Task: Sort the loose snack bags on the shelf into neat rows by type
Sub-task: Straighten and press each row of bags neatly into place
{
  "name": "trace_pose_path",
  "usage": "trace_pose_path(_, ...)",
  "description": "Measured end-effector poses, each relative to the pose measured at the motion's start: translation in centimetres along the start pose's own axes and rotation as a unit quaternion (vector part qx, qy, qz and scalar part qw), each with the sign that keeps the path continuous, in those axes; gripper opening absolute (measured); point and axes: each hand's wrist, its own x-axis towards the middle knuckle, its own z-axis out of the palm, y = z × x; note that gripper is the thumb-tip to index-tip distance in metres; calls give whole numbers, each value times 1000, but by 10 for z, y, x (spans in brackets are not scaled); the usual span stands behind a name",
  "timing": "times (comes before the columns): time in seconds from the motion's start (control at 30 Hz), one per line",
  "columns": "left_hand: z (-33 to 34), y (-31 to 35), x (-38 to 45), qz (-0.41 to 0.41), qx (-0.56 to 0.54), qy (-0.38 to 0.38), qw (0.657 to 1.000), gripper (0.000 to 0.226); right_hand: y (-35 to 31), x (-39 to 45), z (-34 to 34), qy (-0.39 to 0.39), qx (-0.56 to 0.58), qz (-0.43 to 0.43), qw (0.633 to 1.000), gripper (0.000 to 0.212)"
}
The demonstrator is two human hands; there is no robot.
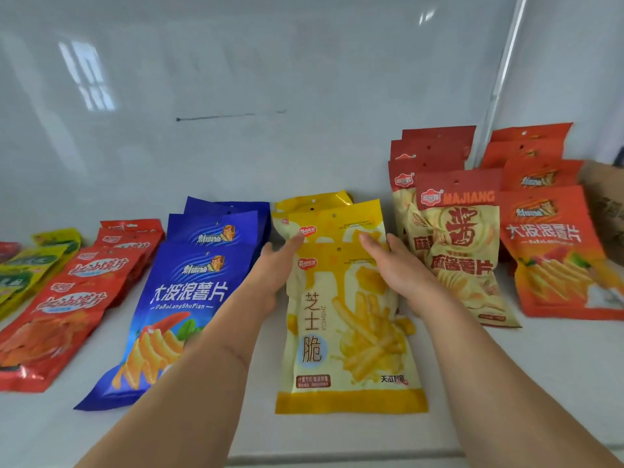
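Observation:
A row of yellow cheese-stick bags (347,332) lies overlapped in the middle of the white shelf (506,383). My left hand (273,275) rests flat against the row's left edge, fingers pointing to the upper bags. My right hand (395,265) presses on the right side of the same row, fingers laid over the front bag's top. Both hands touch the bags with fingers extended; neither is closed around one. Left of them lies a row of blue wave-chip bags (182,298). To the right is a row of red-topped cream bags marked MAJIANG (456,244).
Red bags (60,319) form a row further left, with yellow-green bags (30,265) at the far left edge. Orange wave-chip bags (553,251) lie in a row at far right, beside a cardboard box (604,211). A white back wall (236,96) closes the shelf behind.

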Motion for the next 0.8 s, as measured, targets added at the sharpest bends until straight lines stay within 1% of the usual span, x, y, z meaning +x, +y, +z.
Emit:
trace_pose_path(0.1,0,6,26,-9,-48,-23,999,97,-4,13,2,-13,24,-18,999,75)
trace_pose_path(0.13,1,8,29,-10,-57,-32,998,93,-4,17,4,-15,26,-25,999,73)
trace_pose_path(0.23,3,21,28,-7,-72,-53,996,67,-2,29,8,-28,32,-41,998,64)
trace_pose_path(0.33,6,31,32,-17,-86,-77,993,60,-4,35,9,-30,34,-58,997,55)
trace_pose_path(0.43,7,37,41,-25,-62,-61,996,56,-8,40,10,-17,23,-66,997,56)
trace_pose_path(0.5,9,37,43,-31,-39,-31,998,56,-6,42,12,-11,8,-69,998,60)
trace_pose_path(0.53,10,37,43,-31,-28,-15,999,60,-4,43,13,-10,5,-67,998,64)
trace_pose_path(0.63,11,36,41,-16,-5,15,1000,77,-1,44,13,1,8,-37,999,85)
trace_pose_path(0.67,11,35,39,-12,-8,19,1000,77,2,45,13,1,13,-29,1000,88)
trace_pose_path(0.73,8,32,37,-5,-18,25,1000,67,3,43,12,-10,30,-12,999,95)
trace_pose_path(0.77,7,31,33,0,-11,27,1000,67,3,40,11,-16,39,-2,999,100)
trace_pose_path(0.8,7,29,29,3,-1,33,999,75,4,39,10,-20,46,6,999,105)
